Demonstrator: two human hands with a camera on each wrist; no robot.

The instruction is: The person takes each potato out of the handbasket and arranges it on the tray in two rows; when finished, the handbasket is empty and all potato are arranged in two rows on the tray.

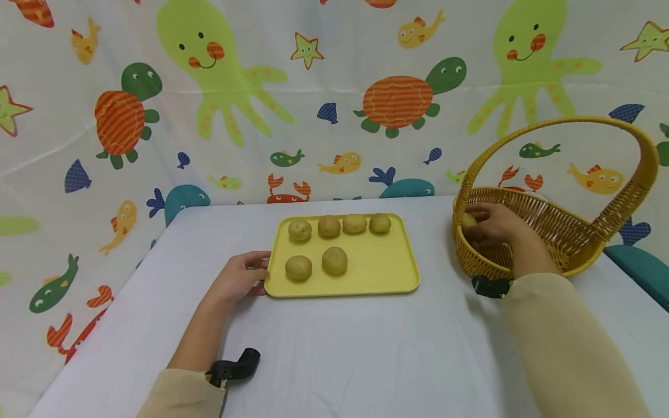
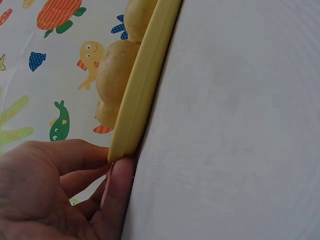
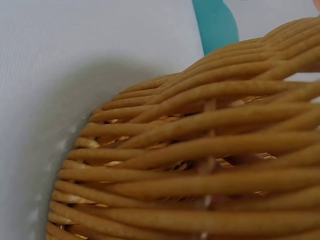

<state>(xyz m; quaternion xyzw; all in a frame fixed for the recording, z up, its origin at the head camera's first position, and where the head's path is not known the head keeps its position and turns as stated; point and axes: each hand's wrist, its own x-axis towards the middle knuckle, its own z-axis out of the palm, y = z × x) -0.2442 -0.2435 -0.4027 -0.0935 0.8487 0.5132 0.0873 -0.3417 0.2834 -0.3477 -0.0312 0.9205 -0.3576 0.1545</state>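
Observation:
A yellow tray [image 1: 387, 261] lies on the table with several potatoes on it, a row along its back and two nearer the front, one a round potato [image 1: 334, 261]. My left hand [image 1: 241, 277] pinches the tray's left edge between thumb and fingers; the left wrist view shows the fingers [image 2: 82, 156] at its corner. Inside the wicker basket [image 1: 580, 255] on the right, my right hand [image 1: 496, 225] grips a potato [image 1: 468, 223] close to the basket's left wall. In the right wrist view the basket's weave [image 3: 210, 165] hides most of that hand.
The basket's tall arched handle [image 1: 564, 121] rises over its opening. A white cloth covers the table [image 1: 345, 354]. Behind stands a curtain [image 1: 324, 69] printed with sea animals. Each wrist wears a black camera mount [image 1: 235, 367].

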